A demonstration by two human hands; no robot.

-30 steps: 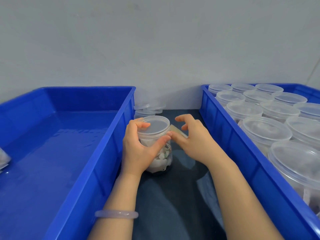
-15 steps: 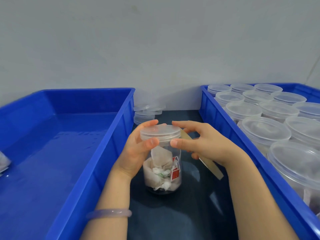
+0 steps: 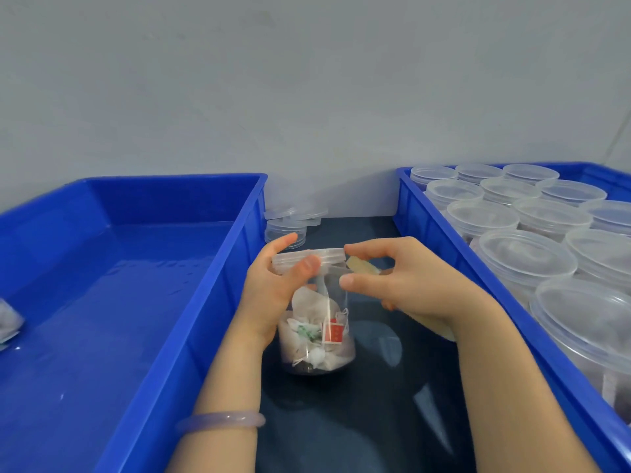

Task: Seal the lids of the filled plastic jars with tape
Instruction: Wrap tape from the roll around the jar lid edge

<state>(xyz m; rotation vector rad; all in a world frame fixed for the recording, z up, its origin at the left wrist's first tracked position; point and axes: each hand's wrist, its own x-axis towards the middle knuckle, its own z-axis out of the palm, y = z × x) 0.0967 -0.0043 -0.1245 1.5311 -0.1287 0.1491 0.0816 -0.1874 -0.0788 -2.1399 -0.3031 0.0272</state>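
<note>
**Barely started, by the look of it**

Centrally, the person is working on a single jar (image 3: 316,322), which is standing upright on the dark table (image 3: 375,421) between two blue bins. It is showing paper sachets and a red tag through its clear wall. The left hand (image 3: 273,291) is gripping the jar's lid (image 3: 309,259), with thumb and fingers curling round the rim from the 9 o'clock side. The right hand (image 3: 409,285) is coming in from 3 o'clock and pinching a yellowish strip of tape (image 3: 362,266) between thumb and forefinger, just beside the lid's edge. Whether the strip is already sticking to the lid is too hard to tell, and no tape is showing across the near side of the rim.

Judging from that, this jar's seal is only being begun. At 3 o'clock the right bin (image 3: 444,240) is holding many lidded jars (image 3: 526,257) packed close together; whether any are carrying tape cannot be made out. At 9 o'clock the left bin (image 3: 191,302) is showing no jar in its visible part, only a small packet (image 3: 6,322) at its far edge, so it is probably waiting to take finished ones. At 12 o'clock from the jar, spare lids (image 3: 290,227) are sitting stacked against the wall.

Nearly the whole batch is therefore looking left to do.
</note>
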